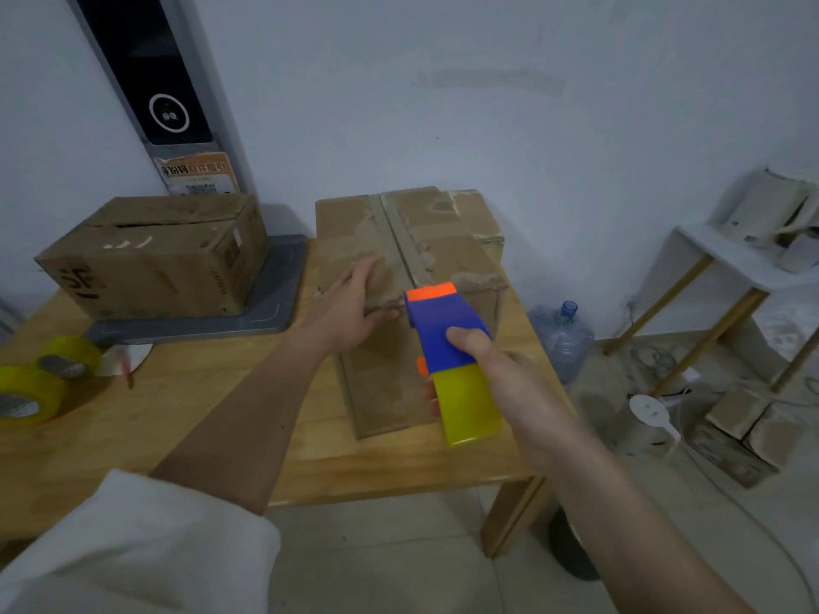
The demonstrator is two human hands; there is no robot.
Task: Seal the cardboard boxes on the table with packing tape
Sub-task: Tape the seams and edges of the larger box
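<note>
A cardboard box [412,277] stands on the right part of the wooden desk [177,418], tape along its top seam. The right hand [496,370] grips a blue-and-yellow tape dispenser [447,347], its orange tip at the box's near top edge. The left hand [350,312], arm outstretched, clasps that edge, fingers [370,270] on top and thumb below. A second box [155,259] and yellow tape rolls [40,383] lie far left.

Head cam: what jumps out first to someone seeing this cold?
The blue, orange and yellow tape dispenser, gripped by the right hand, sits at the near top edge of the middle cardboard box, on its centre seam. The left hand holds that box's near edge beside it. At far left on the wooden table lie yellow tape rolls, with a second box behind.
</note>
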